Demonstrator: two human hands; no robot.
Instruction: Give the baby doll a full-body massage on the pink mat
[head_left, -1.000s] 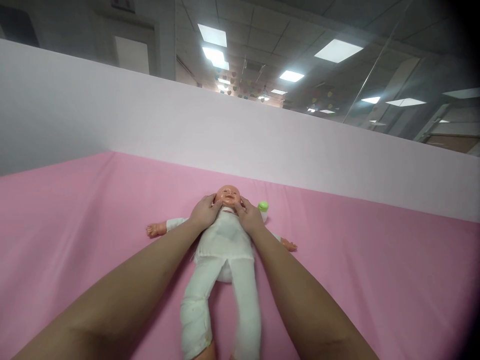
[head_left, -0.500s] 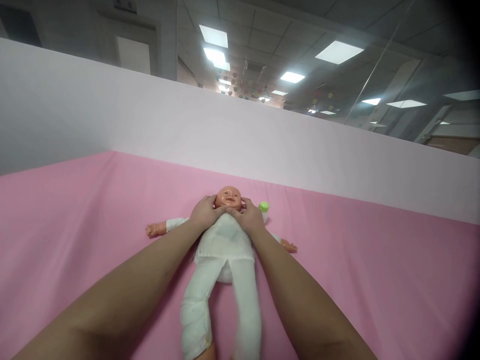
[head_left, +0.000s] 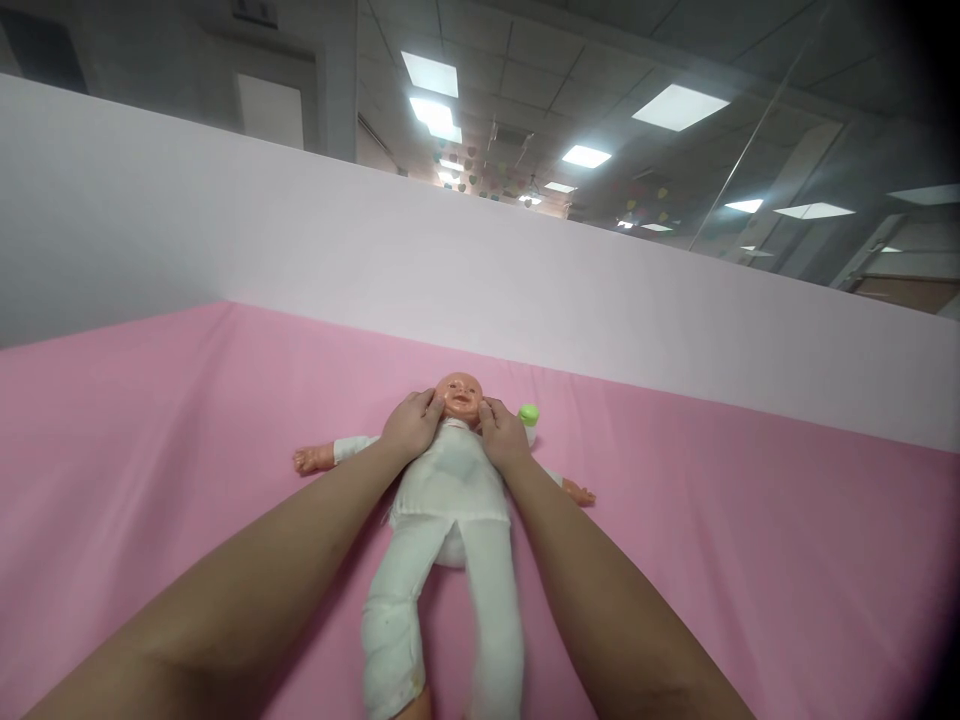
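Note:
A baby doll (head_left: 450, 485) in white clothes lies on its back on a pink sheet (head_left: 247, 400), head away from me and arms spread out. My left hand (head_left: 414, 424) presses against the left side of the doll's head, its thumb along the cheek. On the opposite side my right hand (head_left: 504, 430) cups the head, thumb by the jaw. Between the two hands the head is held, its face turned up. Fingertips behind the head are partly hidden. Just beyond my right hand is a small container with a bright green cap (head_left: 529, 413), its white lower part partly covered.
A pale, low wall (head_left: 465, 270) runs along the back and left of the pink surface. Above it are glass panels and ceiling lights (head_left: 679, 107). Soft folds run through the sheet on both sides of the doll.
Both thumbs have moved apart, from under the doll's chin out to the sides of its face. The neck and collar now show. The doll's body has stayed in place.

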